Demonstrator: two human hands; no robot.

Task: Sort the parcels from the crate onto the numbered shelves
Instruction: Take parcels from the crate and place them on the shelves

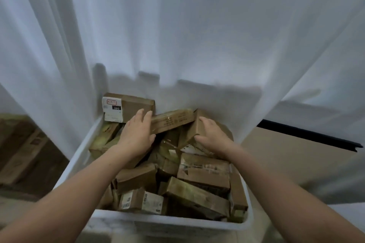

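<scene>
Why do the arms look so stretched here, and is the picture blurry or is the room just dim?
Head view: the wide-angle lens stretches the forearms and bows the crate rim; the light is flat and cool, with only soft grey shadows on the white curtain; the whole frame is slightly blurred, yet the 090 label is readable; no glare.

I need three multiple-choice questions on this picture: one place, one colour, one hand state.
1. Where does the parcel labelled 090 lie? A) far left corner of the crate B) near right corner C) on the floor
2. What colour is the crate? A) blue B) white C) black
3. What does the right hand do? A) hangs idle B) points upward C) grips a small brown box
Answers: 1 A, it sits by the far left wall; 2 B, the rim is white; 3 C, fingers curl round it.
</scene>
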